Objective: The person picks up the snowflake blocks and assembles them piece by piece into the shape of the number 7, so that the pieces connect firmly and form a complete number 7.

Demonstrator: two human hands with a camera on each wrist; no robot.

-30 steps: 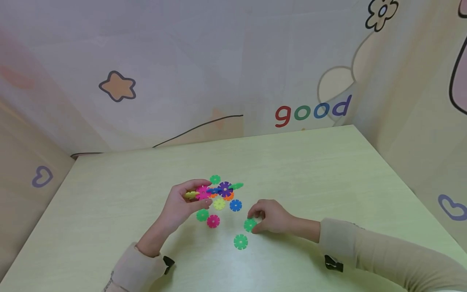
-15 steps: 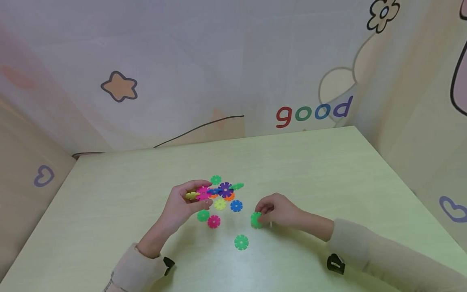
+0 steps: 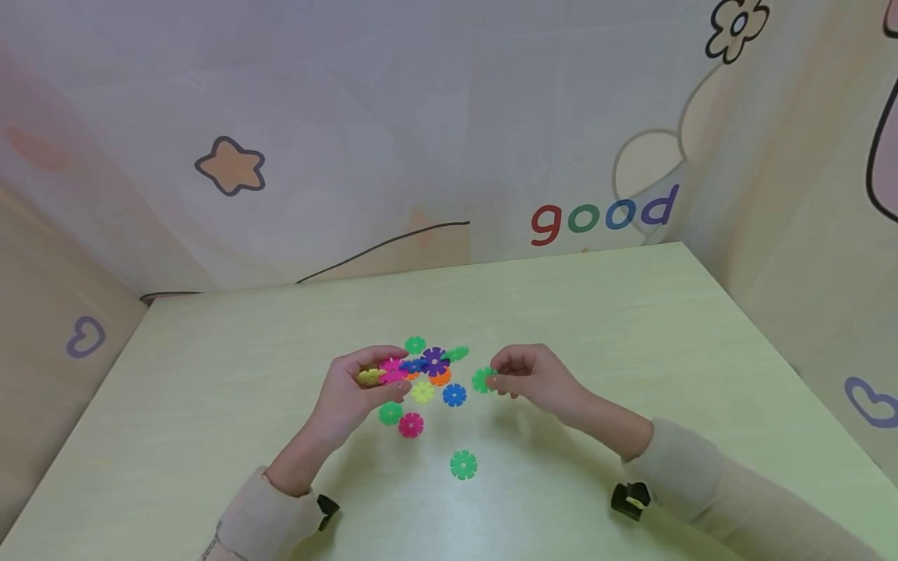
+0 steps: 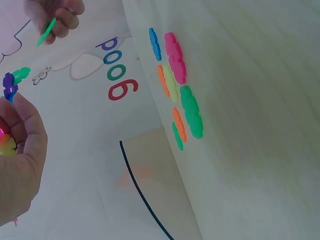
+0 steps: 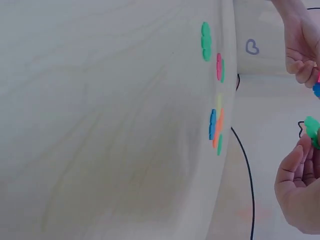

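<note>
My left hand (image 3: 342,396) grips one end of a chain of slotted plastic snowflake discs, held above the table. Yellow, pink, blue, purple (image 3: 434,361) and green discs (image 3: 458,354) make up the chain, the green at its right end. Between thumb and fingers, my right hand (image 3: 539,383) pinches a single green snowflake disc (image 3: 482,380), a short gap to the right of the chain. The left wrist view shows this green disc (image 4: 46,32) edge-on, raised off the table. Part of the yellow disc is hidden by the left hand.
Loose discs lie flat on the pale table (image 3: 596,327) under and around the chain: blue (image 3: 454,395), yellow (image 3: 422,392), orange (image 3: 440,377), pink (image 3: 411,425) and several green ones, the nearest green disc (image 3: 463,465) towards me. Printed curtains (image 3: 351,156) stand behind and at both sides.
My right hand has picked up the green disc from the table and brought it up and away from me, towards the chain's right end. The left hand has stayed nearly still.
</note>
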